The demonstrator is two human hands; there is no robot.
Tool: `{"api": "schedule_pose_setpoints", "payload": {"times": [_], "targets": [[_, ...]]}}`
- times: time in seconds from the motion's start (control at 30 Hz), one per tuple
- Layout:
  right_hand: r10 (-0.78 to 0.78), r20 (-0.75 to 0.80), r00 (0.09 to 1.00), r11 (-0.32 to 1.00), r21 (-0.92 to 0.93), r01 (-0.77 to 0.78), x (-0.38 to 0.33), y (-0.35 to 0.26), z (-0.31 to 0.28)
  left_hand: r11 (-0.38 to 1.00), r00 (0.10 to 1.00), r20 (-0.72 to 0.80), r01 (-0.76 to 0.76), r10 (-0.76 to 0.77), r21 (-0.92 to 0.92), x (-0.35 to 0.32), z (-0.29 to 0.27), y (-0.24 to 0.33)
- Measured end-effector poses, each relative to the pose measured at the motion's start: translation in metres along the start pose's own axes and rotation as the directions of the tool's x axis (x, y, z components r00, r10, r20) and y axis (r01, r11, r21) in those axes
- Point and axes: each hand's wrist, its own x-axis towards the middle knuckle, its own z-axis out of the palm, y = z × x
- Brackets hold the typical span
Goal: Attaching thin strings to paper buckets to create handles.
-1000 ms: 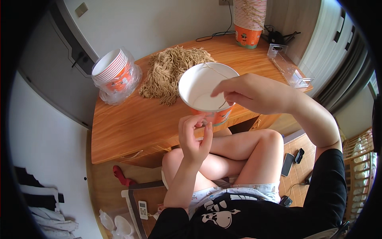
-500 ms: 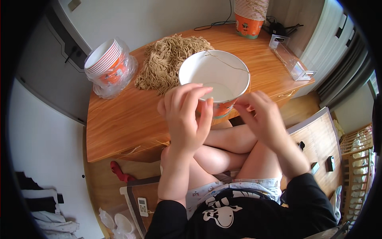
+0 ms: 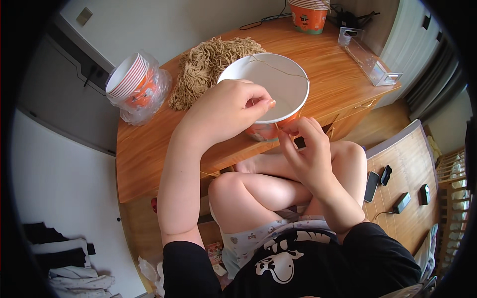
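A large paper bucket [image 3: 293, 79], white inside and orange outside, stands at the table's near edge. A thin tan cord [image 3: 280, 69] lies across its far rim and inner wall. My left hand [image 3: 241, 102] is over the bucket's near-left rim, thumb and forefinger pinched; what they hold, if anything, is too small to make out. Just outside the near rim, my right hand [image 3: 308, 141] pinches a thin strand of cord by the bucket's wall. A heap of tan cords [image 3: 198, 69] lies on the table behind and left of the bucket.
Nested paper buckets in clear plastic [image 3: 136, 87] lie at the table's left. Another bucket stack [image 3: 308, 17] stands at the back, near a clear plastic tray [image 3: 370, 62]. My crossed legs [image 3: 268, 193] are under the near edge. A phone [image 3: 371, 186] lies on the mat at right.
My left hand has turned from raised, spread fingers to a pinch above the near rim. My right hand has moved slightly left and down. The view has shifted.
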Motion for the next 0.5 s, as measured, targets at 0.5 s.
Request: {"api": "schedule_pose_setpoints", "payload": {"times": [0.5], "targets": [[-0.059, -0.078, 0.995, 0.978, -0.203, 0.042, 0.0022, -0.005, 0.0073, 0.955, 0.918, 0.393, 0.16, -0.05, -0.252, 0.0105, -0.0087, -0.0024]]}}
